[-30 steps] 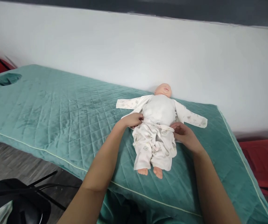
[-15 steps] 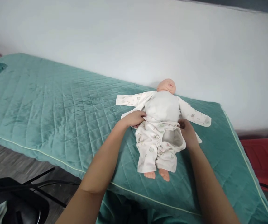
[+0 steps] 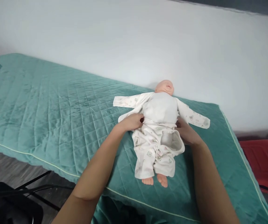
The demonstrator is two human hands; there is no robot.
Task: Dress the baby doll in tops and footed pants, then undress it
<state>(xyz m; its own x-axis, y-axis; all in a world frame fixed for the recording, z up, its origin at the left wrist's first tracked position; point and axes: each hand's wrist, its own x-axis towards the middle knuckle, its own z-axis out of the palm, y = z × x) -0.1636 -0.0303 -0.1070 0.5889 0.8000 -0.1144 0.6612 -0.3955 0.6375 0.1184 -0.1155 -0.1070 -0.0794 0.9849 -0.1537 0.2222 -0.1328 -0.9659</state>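
Observation:
A baby doll (image 3: 164,87) lies on its back on the green quilted bed cover, head by the wall and bare feet toward me. Its white patterned shirt (image 3: 193,118) is spread open, both sleeves stretched sideways, and the pale torso shows. Patterned baby trousers (image 3: 144,155) cover the legs, with a loose flap folded out on the right. My left hand (image 3: 132,122) is closed on the trouser waistband at the doll's left-of-view side. On the opposite side, my right hand (image 3: 186,132) grips the waistband too, its fingertips partly hidden behind the cloth.
The green quilted cover (image 3: 61,118) runs far to the left, against a white wall (image 3: 124,40). A red case (image 3: 262,161) stands beyond the right edge. At lower left, a black chair-like object (image 3: 10,202) sits on the grey floor.
The waistband sits slightly higher and more evenly across the doll's waist. My hands have shifted a little at its sides. The view has moved slightly.

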